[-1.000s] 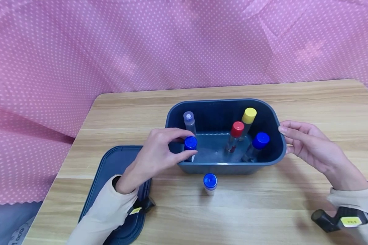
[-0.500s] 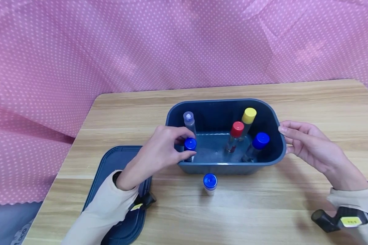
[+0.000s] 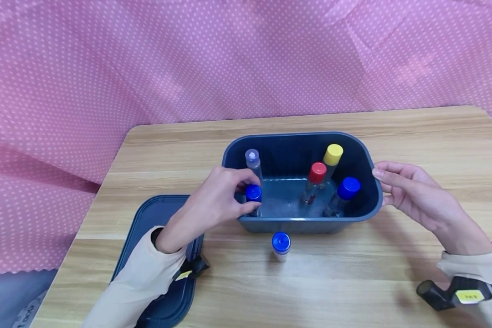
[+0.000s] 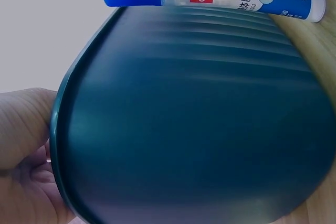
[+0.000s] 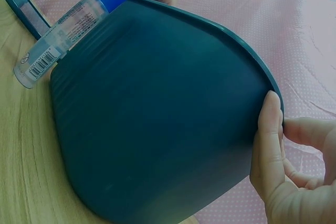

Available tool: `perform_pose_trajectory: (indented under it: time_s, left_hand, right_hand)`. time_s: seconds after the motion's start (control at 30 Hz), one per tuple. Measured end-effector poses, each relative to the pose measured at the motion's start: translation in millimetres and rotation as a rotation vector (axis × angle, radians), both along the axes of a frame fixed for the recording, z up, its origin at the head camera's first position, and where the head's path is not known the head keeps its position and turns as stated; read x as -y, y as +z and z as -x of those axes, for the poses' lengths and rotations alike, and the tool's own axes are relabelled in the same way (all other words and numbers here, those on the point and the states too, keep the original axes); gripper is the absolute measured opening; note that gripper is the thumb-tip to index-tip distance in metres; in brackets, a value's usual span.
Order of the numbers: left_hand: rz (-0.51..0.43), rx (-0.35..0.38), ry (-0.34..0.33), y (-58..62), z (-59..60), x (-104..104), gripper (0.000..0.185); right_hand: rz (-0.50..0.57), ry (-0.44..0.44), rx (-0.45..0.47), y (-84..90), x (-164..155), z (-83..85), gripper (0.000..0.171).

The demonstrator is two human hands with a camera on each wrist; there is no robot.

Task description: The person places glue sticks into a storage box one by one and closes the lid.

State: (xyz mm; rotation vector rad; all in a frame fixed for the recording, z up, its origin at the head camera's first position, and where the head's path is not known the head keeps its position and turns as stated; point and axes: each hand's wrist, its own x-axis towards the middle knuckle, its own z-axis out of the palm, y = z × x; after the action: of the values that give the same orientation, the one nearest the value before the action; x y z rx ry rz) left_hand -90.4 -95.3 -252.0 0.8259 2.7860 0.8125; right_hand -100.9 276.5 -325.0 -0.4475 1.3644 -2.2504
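Inside the dark blue plastic bin (image 3: 303,218), near its left end, my left hand (image 3: 219,198) holds a blue-capped glue bottle (image 3: 253,193) between thumb and fingers. The bottle's lower part is hidden behind the bin's front wall. My right hand (image 3: 418,196) pinches the bin's right rim; the right wrist view shows its thumb and fingers on both sides of that rim (image 5: 273,85). Also in the bin stand a bottle with a clear bluish cap (image 3: 252,159), a red-capped one (image 3: 316,175), a yellow-capped one (image 3: 333,156) and a larger blue-capped one (image 3: 346,190).
A blue-capped liquid glue bottle (image 3: 281,243) stands upright on the wooden table (image 3: 352,282) in front of the bin. The dark blue lid (image 3: 156,214) lies flat at the left, partly under my left forearm. A pink dotted curtain (image 3: 246,59) hangs behind the table.
My left hand and the blue-capped glue bottle in it have shifted slightly left and lower in the bin, the fingers curling closer. The right hand and the bin stay put.
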Motion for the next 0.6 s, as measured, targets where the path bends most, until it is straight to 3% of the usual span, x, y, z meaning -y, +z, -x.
perform_pose_trajectory:
  time_s: [0.6]
  left_hand:
    - [0.031,0.038,-0.025,2.9,0.5,-0.6,0.031]
  right_hand:
    - [0.013,0.005,0.000,-0.6,0.4,0.6,0.039]
